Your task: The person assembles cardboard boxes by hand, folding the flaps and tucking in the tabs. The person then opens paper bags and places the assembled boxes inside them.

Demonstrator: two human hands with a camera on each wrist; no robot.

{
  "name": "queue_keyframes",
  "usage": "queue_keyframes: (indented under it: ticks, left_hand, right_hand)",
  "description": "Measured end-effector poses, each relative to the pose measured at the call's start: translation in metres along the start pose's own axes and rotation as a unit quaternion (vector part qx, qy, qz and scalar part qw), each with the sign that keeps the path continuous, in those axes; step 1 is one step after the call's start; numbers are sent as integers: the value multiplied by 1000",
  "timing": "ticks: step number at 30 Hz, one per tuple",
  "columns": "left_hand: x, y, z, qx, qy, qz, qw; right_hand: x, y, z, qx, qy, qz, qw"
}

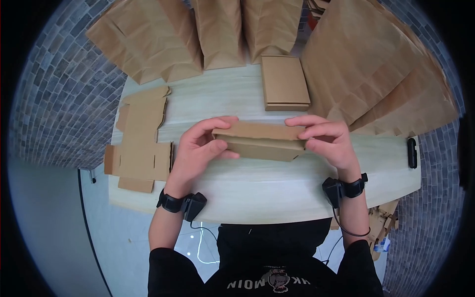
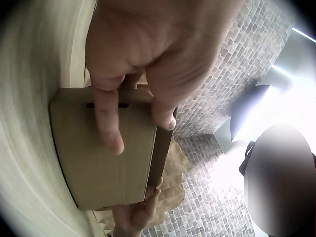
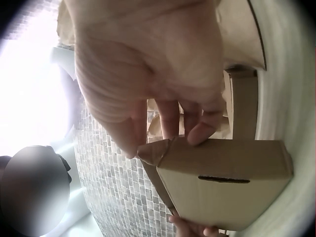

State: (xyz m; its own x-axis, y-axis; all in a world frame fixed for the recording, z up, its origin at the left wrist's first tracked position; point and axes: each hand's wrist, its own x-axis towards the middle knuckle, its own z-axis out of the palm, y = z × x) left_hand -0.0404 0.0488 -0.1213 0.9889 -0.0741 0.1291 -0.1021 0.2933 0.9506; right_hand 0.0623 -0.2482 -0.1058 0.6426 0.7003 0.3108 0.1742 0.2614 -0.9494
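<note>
A small brown cardboard box (image 1: 264, 150) stands on the table in front of the person, its lid (image 1: 262, 130) tilted with a dark gap beneath the front edge. My left hand (image 1: 198, 148) holds the left end; in the left wrist view one finger (image 2: 109, 128) lies along the box wall (image 2: 98, 173) and the thumb is at the top edge. At the other end, my right hand (image 1: 329, 138) pinches the lid's corner between thumb and fingers. The right wrist view shows a slot (image 3: 223, 179) low in the box's side.
An unfolded cardboard blank (image 1: 138, 133) lies flat at the left. Behind the hands rests a closed cardboard box (image 1: 285, 81). Tall paper bags (image 1: 220, 34) line the back, with a larger paper bag (image 1: 376, 64) at right. A black object (image 1: 412, 153) lies near the right edge.
</note>
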Motion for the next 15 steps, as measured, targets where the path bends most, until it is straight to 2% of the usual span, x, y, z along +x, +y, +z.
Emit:
queue_keyframes:
  ticks: [2, 6, 8, 10, 15]
  left_hand:
    - [2, 0, -1, 2, 0, 0, 1000]
    - [3, -1, -3, 11, -15, -9, 1000]
    - [4, -1, -2, 11, -17, -7, 1000]
    - [5, -2, -2, 11, -19, -4, 1000]
    - [7, -12, -12, -7, -55, 40, 998]
  right_hand:
    - [0, 0, 1, -49, -1, 5, 999]
    - [1, -4, 2, -42, -7, 9, 999]
    - [1, -4, -1, -55, -61, 38, 996]
    - [1, -3, -3, -50, -68, 47, 995]
    - [2, -1, -6, -9, -97, 86, 992]
